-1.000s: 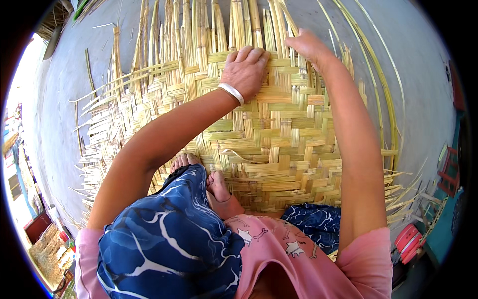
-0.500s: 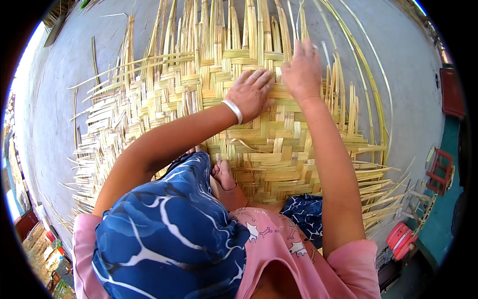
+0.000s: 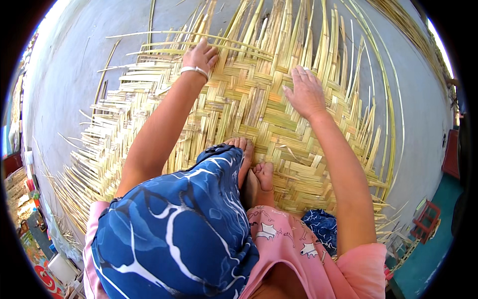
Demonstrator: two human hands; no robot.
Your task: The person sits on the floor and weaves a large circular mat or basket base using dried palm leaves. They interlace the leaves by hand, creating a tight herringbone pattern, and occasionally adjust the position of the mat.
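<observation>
A large woven mat (image 3: 234,107) of flat yellow-green split-cane strips lies on the floor in front of me. My left hand (image 3: 200,57), with a white band at its wrist, is at the far left part of the weave. Its bent fingers lie apart over the long loose strips (image 3: 149,46) there; the thumb is hidden. My right hand (image 3: 304,92) rests on the far right part, fingers stretched out and palm down, with nothing visible in it. Unwoven upright strips (image 3: 286,35) fan out beyond both hands.
My bare feet (image 3: 264,174) are on the mat's near part. Loose strip ends (image 3: 94,164) stick out along the left side. Long thin green strips (image 3: 391,114) curve over the grey floor (image 3: 425,99) at right. A small red-brown stool (image 3: 425,219) stands at the far right.
My left hand has moved away and left, from the mat's middle to the loose strips. My right hand has come lower and lies flatter. The view has turned, shifting the mat's slant.
</observation>
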